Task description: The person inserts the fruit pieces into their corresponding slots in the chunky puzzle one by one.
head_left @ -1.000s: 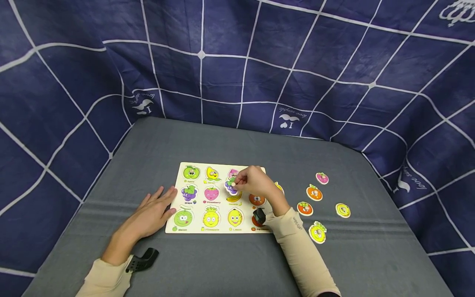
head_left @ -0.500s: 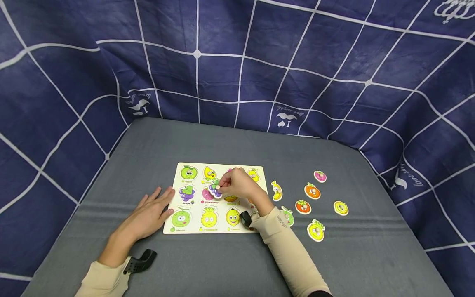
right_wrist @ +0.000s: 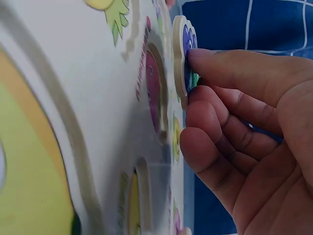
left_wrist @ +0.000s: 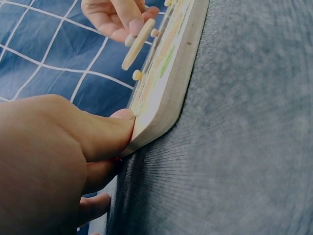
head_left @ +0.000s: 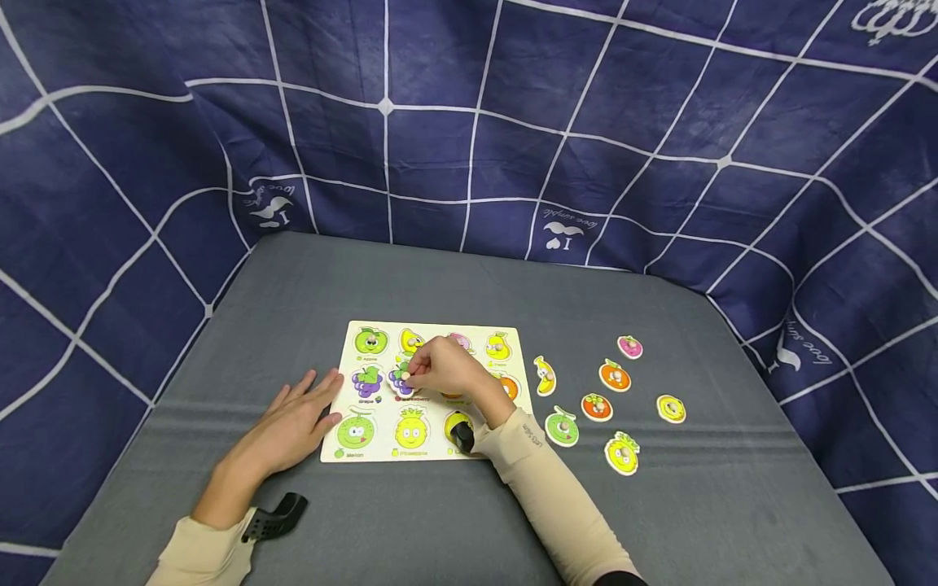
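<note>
In my right hand [head_left: 447, 370], thumb and fingertips pinch a grape puzzle piece [head_left: 399, 379] by its knob. It is held tilted just above the strawberry place of a wooden fruit puzzle board [head_left: 392, 330]. The right wrist view shows the purple piece [right_wrist: 182, 58] apart from the board, near the pink strawberry recess [right_wrist: 154, 93]. Left of it in the head view is the printed grape place [head_left: 366, 381]. My left hand [head_left: 289, 423] lies with spread fingers at the board's left edge. Its thumb [left_wrist: 110, 132] touches the board's corner in the left wrist view.
Loose puzzle pieces lie right of the board: a banana [head_left: 545, 376], a green melon [head_left: 562, 427], a pineapple [head_left: 622, 453], an orange one [head_left: 615, 376], a red-orange one [head_left: 597, 407], a pink one [head_left: 629, 347] and a yellow one [head_left: 671, 408]. Blue gridded cloth [head_left: 440, 146] hangs behind the grey table.
My right hand has carried the grape piece leftward across the board, from near the third column to over the strawberry place. The left hand has stayed at the board's edge.
</note>
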Motion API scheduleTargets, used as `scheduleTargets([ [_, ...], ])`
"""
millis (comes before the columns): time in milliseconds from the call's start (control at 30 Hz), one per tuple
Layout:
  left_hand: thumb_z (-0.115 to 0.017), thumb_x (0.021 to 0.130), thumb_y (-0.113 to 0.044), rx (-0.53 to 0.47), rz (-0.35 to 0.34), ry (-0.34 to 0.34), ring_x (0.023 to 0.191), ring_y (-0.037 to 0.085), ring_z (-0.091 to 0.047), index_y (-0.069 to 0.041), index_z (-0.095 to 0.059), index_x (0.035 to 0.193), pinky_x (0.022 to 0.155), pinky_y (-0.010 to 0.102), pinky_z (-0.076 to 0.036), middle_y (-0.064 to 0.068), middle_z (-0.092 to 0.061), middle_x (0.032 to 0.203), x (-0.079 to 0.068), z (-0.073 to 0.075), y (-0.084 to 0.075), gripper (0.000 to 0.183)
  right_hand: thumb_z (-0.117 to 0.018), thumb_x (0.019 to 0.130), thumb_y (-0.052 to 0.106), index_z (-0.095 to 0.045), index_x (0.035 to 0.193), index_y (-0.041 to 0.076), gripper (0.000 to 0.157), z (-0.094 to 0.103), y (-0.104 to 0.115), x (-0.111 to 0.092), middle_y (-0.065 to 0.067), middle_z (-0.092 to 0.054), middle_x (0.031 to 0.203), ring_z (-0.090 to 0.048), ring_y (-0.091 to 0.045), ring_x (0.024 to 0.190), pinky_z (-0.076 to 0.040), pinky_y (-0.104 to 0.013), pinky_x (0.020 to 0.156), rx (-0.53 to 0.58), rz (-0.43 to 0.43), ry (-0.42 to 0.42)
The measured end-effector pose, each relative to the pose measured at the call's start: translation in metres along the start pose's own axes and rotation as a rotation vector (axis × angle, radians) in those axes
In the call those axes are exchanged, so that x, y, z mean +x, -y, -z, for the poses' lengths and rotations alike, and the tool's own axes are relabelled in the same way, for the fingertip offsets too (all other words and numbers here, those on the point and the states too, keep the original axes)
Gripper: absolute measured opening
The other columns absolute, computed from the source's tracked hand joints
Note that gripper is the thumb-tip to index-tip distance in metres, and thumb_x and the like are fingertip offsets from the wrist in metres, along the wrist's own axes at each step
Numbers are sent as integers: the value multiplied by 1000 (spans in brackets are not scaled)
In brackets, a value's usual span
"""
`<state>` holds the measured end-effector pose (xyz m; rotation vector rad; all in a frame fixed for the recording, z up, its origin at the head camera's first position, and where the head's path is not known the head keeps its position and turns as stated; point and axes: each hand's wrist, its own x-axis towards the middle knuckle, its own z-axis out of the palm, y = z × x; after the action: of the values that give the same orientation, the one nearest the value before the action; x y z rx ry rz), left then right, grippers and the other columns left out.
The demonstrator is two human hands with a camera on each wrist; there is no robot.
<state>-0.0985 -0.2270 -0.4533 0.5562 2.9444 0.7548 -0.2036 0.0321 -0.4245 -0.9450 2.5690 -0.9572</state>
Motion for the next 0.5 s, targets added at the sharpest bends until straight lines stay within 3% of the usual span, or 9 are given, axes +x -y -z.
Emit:
scheduleTargets([
  [500,-60,99,-18,3,8,2,140,53,-24,7,-41,147,106,72,-17,25,-36,152,2,-2,1,57,-82,82,15,-74,78,11,10,-21,17,16,12,-63,62,-55,0,56,-45,-14,58,-52,-1,-2],
])
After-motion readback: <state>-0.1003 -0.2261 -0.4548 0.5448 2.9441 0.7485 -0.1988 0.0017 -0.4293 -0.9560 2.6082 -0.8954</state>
